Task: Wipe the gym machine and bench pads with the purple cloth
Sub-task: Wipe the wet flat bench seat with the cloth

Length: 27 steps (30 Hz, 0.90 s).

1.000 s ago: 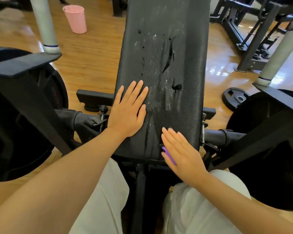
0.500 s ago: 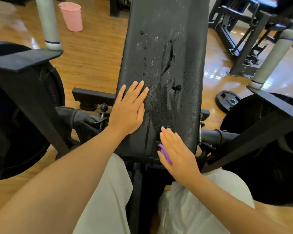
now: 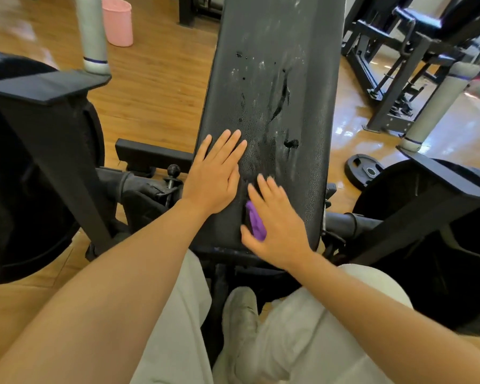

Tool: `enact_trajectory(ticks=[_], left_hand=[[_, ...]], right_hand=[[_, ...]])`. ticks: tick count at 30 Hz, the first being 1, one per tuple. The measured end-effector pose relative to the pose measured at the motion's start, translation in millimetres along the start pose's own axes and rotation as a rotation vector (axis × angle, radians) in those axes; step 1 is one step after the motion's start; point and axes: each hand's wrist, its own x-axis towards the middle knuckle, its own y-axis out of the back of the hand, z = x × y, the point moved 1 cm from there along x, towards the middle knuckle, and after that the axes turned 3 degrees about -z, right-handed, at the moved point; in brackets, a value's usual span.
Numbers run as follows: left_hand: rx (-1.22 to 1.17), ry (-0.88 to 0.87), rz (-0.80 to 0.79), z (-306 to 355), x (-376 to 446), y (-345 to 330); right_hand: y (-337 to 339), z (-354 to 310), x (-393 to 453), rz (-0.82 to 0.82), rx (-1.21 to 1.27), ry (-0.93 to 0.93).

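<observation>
— Two hands on the pad; start with the near one.
— Right hand (image 3: 275, 225) lies flat at the near end of the black bench pad (image 3: 272, 106), fingers straight and slightly spread, pressing the purple cloth (image 3: 255, 220) onto the surface. Only a folded edge of cloth shows, at the thumb side.
— And the left?
— Left hand (image 3: 215, 176) is flat too, fingers extended and together, palm on the pad's left edge, just beside and slightly farther than the right. It holds nothing.
— Pad condition?
— Wet streaks, droplets and pale smears run up the middle, beyond both hands.
— Surroundings?
— Light trousers and one shoe (image 3: 240, 306) nearest. Black weight plates on either side; a loose plate (image 3: 365, 171) lies on the wood floor to the right. A pink bucket (image 3: 117, 20) stands far left, and another black machine frame (image 3: 399, 67) far right.
</observation>
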Motion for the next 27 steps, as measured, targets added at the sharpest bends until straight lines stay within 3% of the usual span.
enact_trajectory(ticks=[9, 17, 22, 27], left_hand=[[0.034, 0.008, -0.088, -3.2, 1.2, 4.6], [0.142, -0.129, -0.474, -26.5, 17.7, 44.8], [0.254, -0.229, -0.522, -39.7, 23.8, 53.2], [0.16, -0.093, -0.468, -50.9, 19.1, 51.1]], right_hand=[[-17.7, -4.7, 6.4, 0.146, -0.169, 0.029], [-10.9, -10.3, 63.5, 0.197, -0.214, -0.205], [-28.4, -35.3, 8.3, 0.219, -0.225, 0.069], [-25.9, -14.0, 4.9, 0.221, -0.204, 0.505]])
